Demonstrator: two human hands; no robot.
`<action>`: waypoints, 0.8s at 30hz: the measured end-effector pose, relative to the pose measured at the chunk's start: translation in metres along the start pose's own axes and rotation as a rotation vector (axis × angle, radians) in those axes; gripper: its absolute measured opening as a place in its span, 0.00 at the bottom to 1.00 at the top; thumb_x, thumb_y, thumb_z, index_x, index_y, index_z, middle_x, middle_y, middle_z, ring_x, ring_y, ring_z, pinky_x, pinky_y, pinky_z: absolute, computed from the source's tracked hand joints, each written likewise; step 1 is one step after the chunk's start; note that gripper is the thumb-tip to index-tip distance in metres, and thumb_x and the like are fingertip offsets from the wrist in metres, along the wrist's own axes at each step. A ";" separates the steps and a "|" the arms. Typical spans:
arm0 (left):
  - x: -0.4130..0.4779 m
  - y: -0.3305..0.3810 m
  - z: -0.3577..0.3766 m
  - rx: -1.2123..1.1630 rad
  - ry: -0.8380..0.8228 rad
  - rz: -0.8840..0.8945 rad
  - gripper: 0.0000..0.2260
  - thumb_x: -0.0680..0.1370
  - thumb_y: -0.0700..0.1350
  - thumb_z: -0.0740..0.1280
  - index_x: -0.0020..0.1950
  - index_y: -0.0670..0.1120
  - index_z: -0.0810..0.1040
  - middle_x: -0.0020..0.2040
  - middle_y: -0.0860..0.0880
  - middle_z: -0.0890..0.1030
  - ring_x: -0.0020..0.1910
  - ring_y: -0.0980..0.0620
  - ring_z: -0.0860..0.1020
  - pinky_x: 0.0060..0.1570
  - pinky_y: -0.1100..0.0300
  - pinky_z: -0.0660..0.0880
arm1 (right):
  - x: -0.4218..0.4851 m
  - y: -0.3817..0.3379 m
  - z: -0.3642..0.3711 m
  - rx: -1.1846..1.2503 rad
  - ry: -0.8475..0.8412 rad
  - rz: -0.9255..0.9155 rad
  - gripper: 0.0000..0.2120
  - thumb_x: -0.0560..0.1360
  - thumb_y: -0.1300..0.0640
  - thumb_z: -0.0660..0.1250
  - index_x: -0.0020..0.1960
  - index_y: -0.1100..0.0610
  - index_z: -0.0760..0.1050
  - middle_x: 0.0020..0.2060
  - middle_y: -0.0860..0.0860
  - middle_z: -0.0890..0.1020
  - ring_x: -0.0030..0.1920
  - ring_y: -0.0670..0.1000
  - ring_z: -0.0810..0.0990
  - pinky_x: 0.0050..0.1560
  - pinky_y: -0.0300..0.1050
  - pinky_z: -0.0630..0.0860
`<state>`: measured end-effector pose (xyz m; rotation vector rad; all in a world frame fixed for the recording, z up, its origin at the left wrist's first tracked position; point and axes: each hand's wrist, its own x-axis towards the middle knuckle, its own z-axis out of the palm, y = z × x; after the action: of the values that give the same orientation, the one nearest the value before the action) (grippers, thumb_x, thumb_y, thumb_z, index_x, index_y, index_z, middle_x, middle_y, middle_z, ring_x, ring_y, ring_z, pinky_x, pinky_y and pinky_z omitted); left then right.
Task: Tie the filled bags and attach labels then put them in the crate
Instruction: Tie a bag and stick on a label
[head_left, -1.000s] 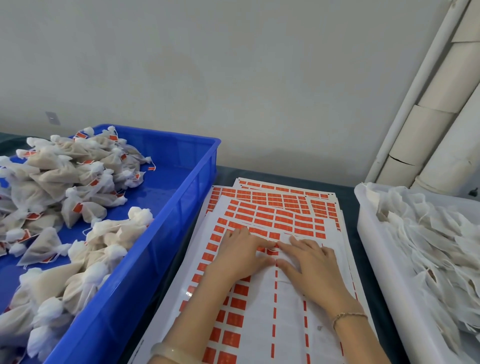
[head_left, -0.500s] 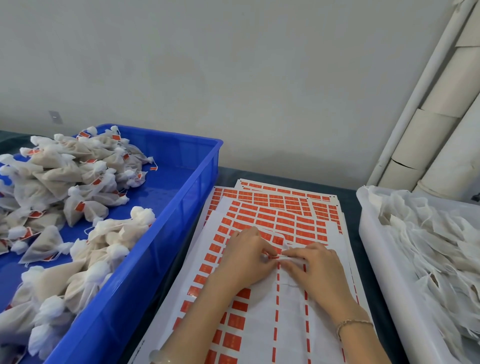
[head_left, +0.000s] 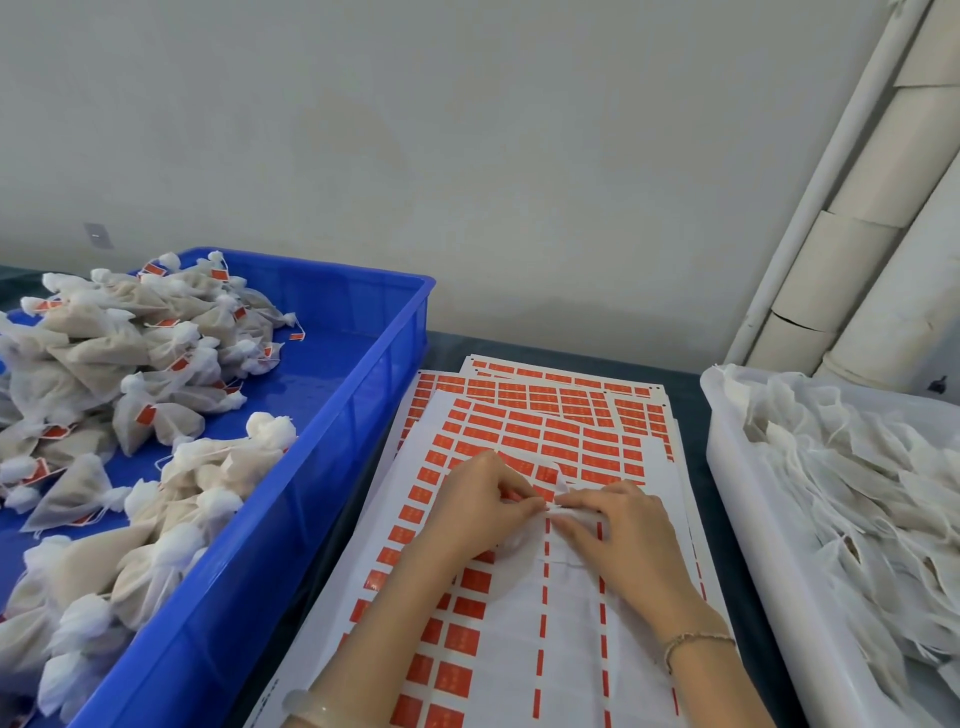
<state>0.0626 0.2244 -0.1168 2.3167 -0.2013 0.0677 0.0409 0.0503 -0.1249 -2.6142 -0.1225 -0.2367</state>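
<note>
Nearest the viewer, two forearms are reaching forward over a stack of label sheets (head_left: 519, 649), a pale bangle (head_left: 306, 706) on the left wrist and a thin chain (head_left: 696, 642) on the right. A second ago both hands were lying flat with fingers spread on the top sheet; now they are meeting at its middle, fingers curled. The left hand (head_left: 478, 512) is pinching a small orange label (head_left: 540, 500) between thumb and forefinger, and the right hand (head_left: 618, 535) is pinching a thin white strip (head_left: 574, 512) just beside it; what the strip belongs to is too small to tell. To the left, the wall of a blue crate (head_left: 311, 467) is running just beside the sheets' edge. Tied bags (head_left: 130, 364) with orange tags are piling up along its left side, leaving bare blue floor in the far right corner. To the right, a white tray (head_left: 727, 467) of empty bags (head_left: 857, 493) is standing near the sheets, with a narrow band of dark table (head_left: 691, 395) showing between them. Beyond the sheets, more dark table is stretching to a plain wall (head_left: 467, 156), where pale rolls (head_left: 857, 234) are leaning in the right corner.
</note>
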 end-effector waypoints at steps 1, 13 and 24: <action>0.001 0.000 0.000 -0.015 0.000 -0.004 0.06 0.74 0.52 0.72 0.49 0.53 0.85 0.35 0.61 0.79 0.34 0.57 0.78 0.34 0.72 0.70 | 0.000 0.000 0.000 0.002 -0.003 0.002 0.20 0.71 0.37 0.66 0.61 0.41 0.76 0.60 0.42 0.76 0.58 0.45 0.72 0.64 0.42 0.68; 0.001 0.000 0.001 0.024 0.029 0.048 0.06 0.73 0.53 0.73 0.48 0.55 0.85 0.37 0.64 0.74 0.38 0.59 0.76 0.35 0.73 0.67 | 0.001 0.001 0.003 -0.001 -0.007 0.007 0.20 0.72 0.37 0.65 0.61 0.40 0.76 0.61 0.42 0.76 0.58 0.45 0.72 0.63 0.41 0.67; 0.003 -0.007 0.004 0.039 0.092 0.055 0.04 0.75 0.52 0.70 0.49 0.55 0.82 0.39 0.65 0.71 0.40 0.61 0.76 0.37 0.74 0.68 | 0.000 0.000 0.001 0.046 -0.014 0.020 0.19 0.71 0.38 0.66 0.61 0.41 0.76 0.61 0.42 0.75 0.59 0.45 0.72 0.64 0.43 0.67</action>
<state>0.0664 0.2258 -0.1240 2.3408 -0.2187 0.2065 0.0407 0.0502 -0.1256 -2.5706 -0.1053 -0.2066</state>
